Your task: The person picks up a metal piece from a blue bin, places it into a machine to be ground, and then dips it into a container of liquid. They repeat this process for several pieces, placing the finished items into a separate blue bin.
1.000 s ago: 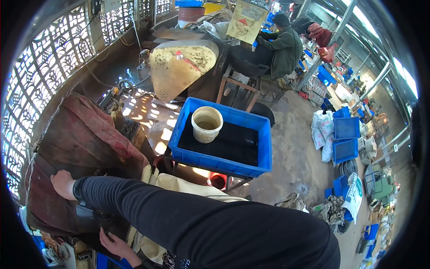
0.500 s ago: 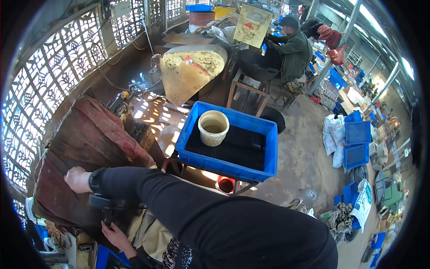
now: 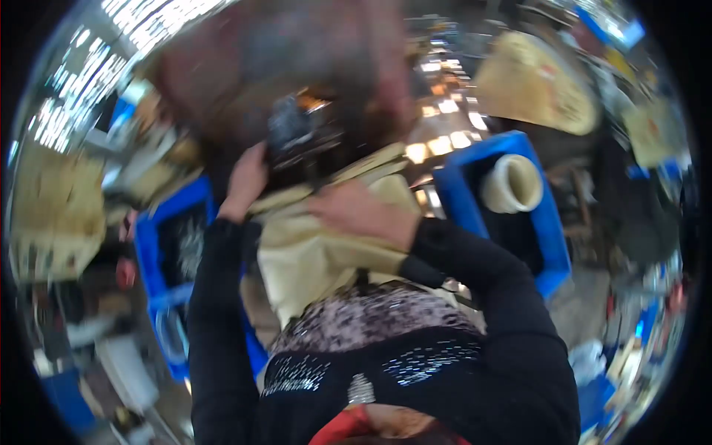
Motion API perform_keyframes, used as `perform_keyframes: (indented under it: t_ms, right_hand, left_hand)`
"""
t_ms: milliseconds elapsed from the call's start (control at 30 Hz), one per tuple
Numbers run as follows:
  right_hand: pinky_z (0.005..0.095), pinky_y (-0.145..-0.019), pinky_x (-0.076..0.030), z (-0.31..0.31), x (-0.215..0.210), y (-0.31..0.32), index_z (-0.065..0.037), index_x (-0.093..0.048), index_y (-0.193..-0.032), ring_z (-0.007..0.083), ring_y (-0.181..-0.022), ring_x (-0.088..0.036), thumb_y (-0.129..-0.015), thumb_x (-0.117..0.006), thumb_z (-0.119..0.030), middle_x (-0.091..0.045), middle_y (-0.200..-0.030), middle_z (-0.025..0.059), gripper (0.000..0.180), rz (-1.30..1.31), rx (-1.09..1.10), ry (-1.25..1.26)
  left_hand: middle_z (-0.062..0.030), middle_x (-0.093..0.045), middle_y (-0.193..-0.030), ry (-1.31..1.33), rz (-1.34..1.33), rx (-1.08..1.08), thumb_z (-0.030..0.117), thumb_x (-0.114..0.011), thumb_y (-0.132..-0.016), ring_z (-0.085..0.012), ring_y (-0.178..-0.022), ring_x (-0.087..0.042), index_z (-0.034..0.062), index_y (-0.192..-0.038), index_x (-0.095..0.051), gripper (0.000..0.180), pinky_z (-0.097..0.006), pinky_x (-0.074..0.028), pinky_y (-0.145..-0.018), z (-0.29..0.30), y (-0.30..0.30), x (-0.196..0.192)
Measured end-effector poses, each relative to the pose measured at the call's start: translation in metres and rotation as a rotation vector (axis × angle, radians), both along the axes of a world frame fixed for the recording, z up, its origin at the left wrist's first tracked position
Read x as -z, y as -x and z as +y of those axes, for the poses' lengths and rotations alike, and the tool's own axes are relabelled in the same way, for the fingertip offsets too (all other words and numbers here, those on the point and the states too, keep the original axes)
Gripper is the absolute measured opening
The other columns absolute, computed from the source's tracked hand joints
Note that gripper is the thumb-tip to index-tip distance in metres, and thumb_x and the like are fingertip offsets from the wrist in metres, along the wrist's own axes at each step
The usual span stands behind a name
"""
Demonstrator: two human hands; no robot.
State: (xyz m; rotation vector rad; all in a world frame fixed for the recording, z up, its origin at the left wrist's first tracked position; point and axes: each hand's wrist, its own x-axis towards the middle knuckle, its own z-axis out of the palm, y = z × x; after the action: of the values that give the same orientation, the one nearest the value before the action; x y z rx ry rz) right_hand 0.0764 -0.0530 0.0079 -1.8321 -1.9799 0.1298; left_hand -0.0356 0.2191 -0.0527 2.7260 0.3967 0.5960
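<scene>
The picture is blurred by motion. My left hand (image 3: 248, 180) reaches up beside a dark machine opening, its fingertips at the left edge of a grey, metallic-looking piece (image 3: 289, 127); the fingers are smeared. Below and right of it, my right hand (image 3: 367, 213) is closed over the top of a pale yellow apron (image 3: 311, 256), close to a short dark bar (image 3: 312, 170). What it grips, if anything, cannot be made out. A reddish-brown cloth (image 3: 297, 44) hangs over the machine beyond both hands. An orange glint shows beside the metallic piece.
A blue crate (image 3: 558, 273) with dark contents and a whitish bucket (image 3: 523, 185) stands to my right. Another blue crate (image 3: 152, 259) is at my left. A yellowish machine guard (image 3: 541, 81) stands far right, and a latticed bright window (image 3: 148, 26) is far left.
The view has swung left and down toward my body. My right hand has come back from the cloth to my front; my left hand is now up at the machine.
</scene>
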Motion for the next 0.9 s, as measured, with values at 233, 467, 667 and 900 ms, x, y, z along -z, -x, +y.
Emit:
perform_keyframes:
  t_ms: [233, 467, 667, 900]
  right_hand:
    - [0.0445, -0.058, -0.049, -0.014, -0.009, 0.014, -0.013, -0.062, -0.094, 0.0323, -0.064, -0.062, -0.080, -0.065, -0.026, -0.060, -0.070, 0.0099, 0.020, 0.081, -0.031, 0.025]
    - [0.0441, -0.058, -0.050, -0.013, -0.010, 0.005, -0.013, -0.063, -0.094, 0.0325, -0.064, -0.062, -0.078, -0.068, -0.026, -0.060, -0.070, 0.0105, 0.021, 0.096, -0.033, 0.039]
    - [0.0353, -0.063, -0.052, 0.002, -0.027, -0.019, -0.010, -0.066, -0.109, 0.0246, -0.068, -0.065, -0.079, -0.071, -0.034, -0.065, -0.079, 0.0144, 0.039, 0.477, -0.011, 0.218]
    - [0.0287, -0.062, -0.053, 0.096, -0.018, -0.037, 0.004, -0.061, -0.113, 0.0149, -0.070, -0.066, -0.088, -0.065, -0.038, -0.069, -0.083, 0.0110, 0.049, 0.905, 0.493, 0.108]
  left_hand:
    - [-0.0223, -0.066, -0.095, -0.055, 0.309, -0.023, 0.009, -0.057, -0.083, -0.0400, -0.092, -0.063, 0.0018, -0.099, -0.067, 0.021, -0.049, -0.050, -0.081, 0.014, 0.001, 0.008]
    - [-0.0224, -0.067, -0.086, -0.061, 0.460, -0.047, 0.014, -0.056, -0.083, -0.0405, -0.087, -0.064, 0.0033, -0.087, -0.070, 0.018, -0.049, -0.050, -0.080, 0.020, -0.029, 0.030]
    - [-0.0214, -0.065, -0.083, 0.039, 0.229, -0.202, 0.019, -0.057, -0.083, -0.0404, -0.084, -0.063, 0.0039, -0.082, -0.067, 0.018, -0.048, -0.051, -0.076, 0.005, -0.011, 0.003]
    - [-0.0114, -0.066, -0.074, -0.029, -0.007, -0.228, 0.022, -0.059, -0.081, -0.0342, -0.068, -0.065, 0.0105, -0.073, -0.065, 0.015, -0.045, -0.052, -0.061, -0.093, -0.012, -0.060]
